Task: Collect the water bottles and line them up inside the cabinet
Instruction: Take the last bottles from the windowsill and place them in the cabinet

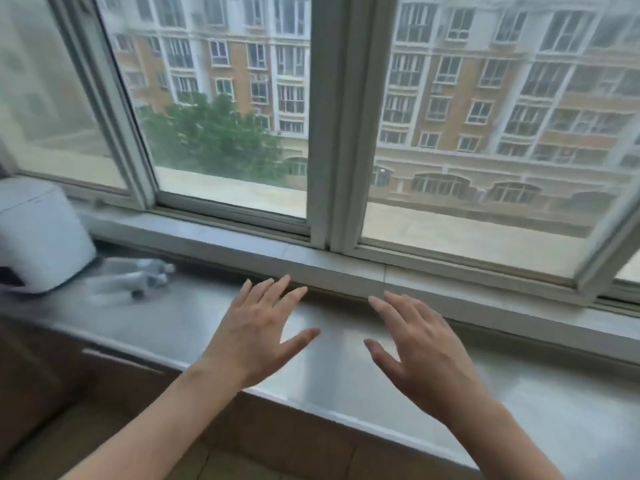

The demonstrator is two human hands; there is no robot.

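Both hands are out in front of the person, palms down, fingers straight and spread, holding nothing. The left hand [258, 332] hovers over the grey countertop [194, 320] near its back edge, fingertips reaching toward the raised window sill [346, 268]. The right hand [420, 355] is just beside it, with a gap of bare counter between the two thumbs. Whether either palm actually touches the surface I cannot tell.

The water bottles [130, 280] lie on their sides well off to the left, at the back of the counter, close under the sill. They look clear and are blurred; I make out two or perhaps three, lying close together. Just left of them stands a white appliance [41, 233], its rounded body right next to the nearest bottle.

The counter runs as a long strip from the appliance toward the right, bounded at the back by the sill's step and at the front by a pale edge [311, 412]. Between the left hand and the bottles the surface is open. Below the front edge on the left is a brown cabinet front [45, 375] with a slim bar handle [121, 360]. The sliding window [325, 116] rises behind the sill, apartment blocks beyond it.
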